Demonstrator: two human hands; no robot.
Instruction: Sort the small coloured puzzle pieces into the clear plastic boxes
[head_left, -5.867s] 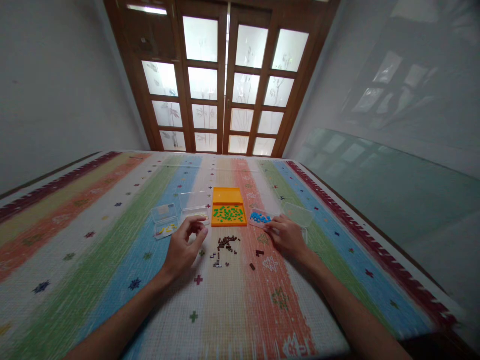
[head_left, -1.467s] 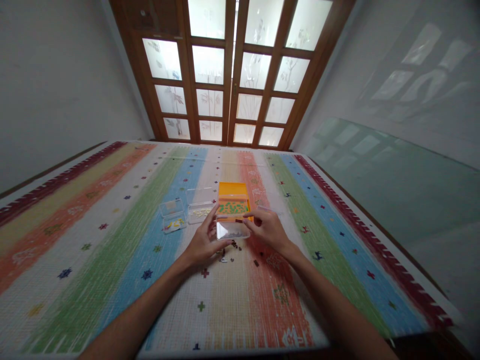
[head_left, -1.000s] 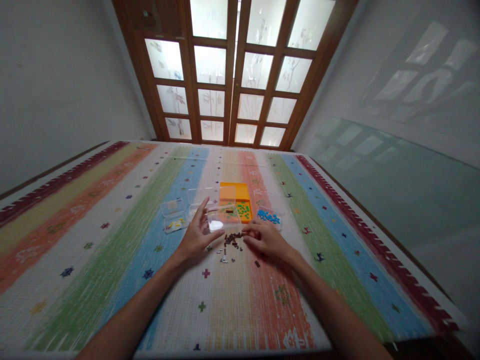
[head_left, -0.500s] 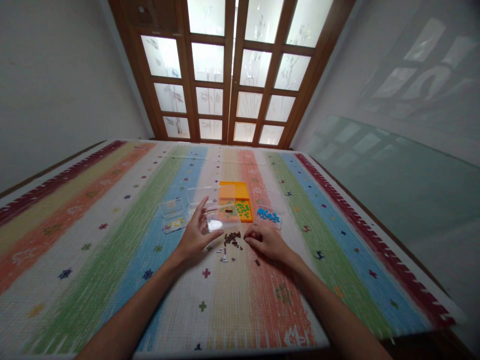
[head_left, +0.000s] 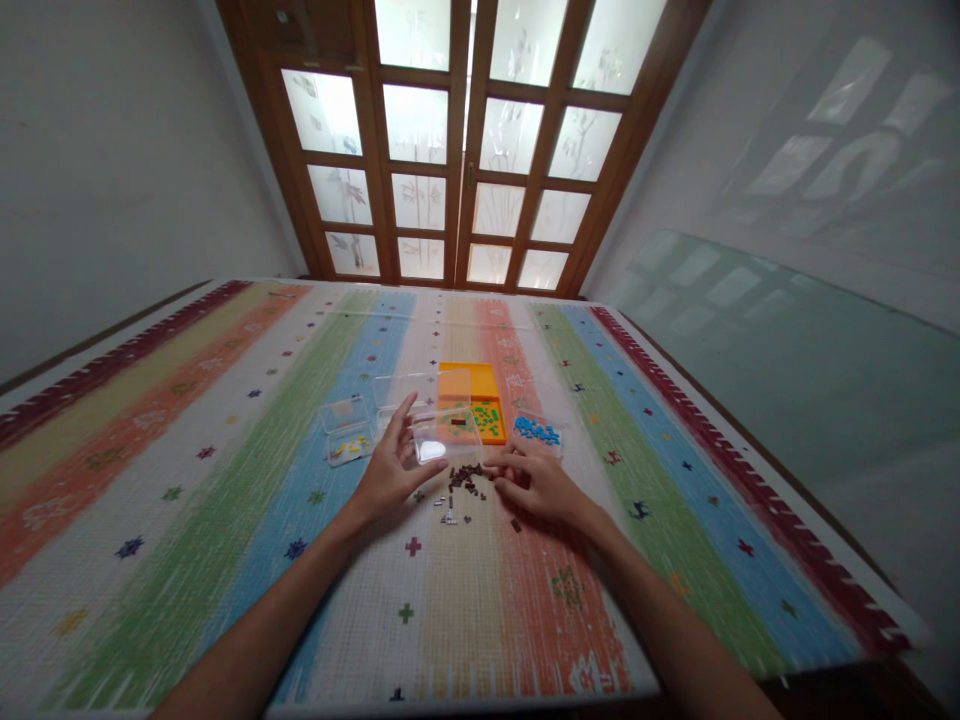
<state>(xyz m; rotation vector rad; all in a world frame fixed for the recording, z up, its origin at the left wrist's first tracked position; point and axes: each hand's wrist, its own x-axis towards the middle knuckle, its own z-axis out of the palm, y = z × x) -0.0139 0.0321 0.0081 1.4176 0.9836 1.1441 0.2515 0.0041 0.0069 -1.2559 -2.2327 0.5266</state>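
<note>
My left hand point(head_left: 391, 460) grips the left side of an opened clear plastic box point(head_left: 469, 450), thumb along its near edge and fingers up behind its side. One dark brown piece point(head_left: 458, 422) shows inside the box. My right hand point(head_left: 541, 486) reaches in from the right, index finger stretched to the edge of a pile of small brown pieces point(head_left: 466, 478). Its thumb is apart from that finger, and I see nothing held. Several small grey pieces point(head_left: 449, 517) lie just in front of the pile. A single brown piece point(head_left: 516, 525) rests under my right wrist.
Behind the clear box stands an open orange case point(head_left: 469, 380) with green pieces. A clear box of blue pieces point(head_left: 537, 430) is at the right, and an opened box with yellow pieces point(head_left: 351, 446) at the left. A striped cloth point(head_left: 247, 540) covers the table.
My right hand has opened from a pinch, its index finger now stretched left to the brown pile. My left hand and the clear box have stayed in place.
</note>
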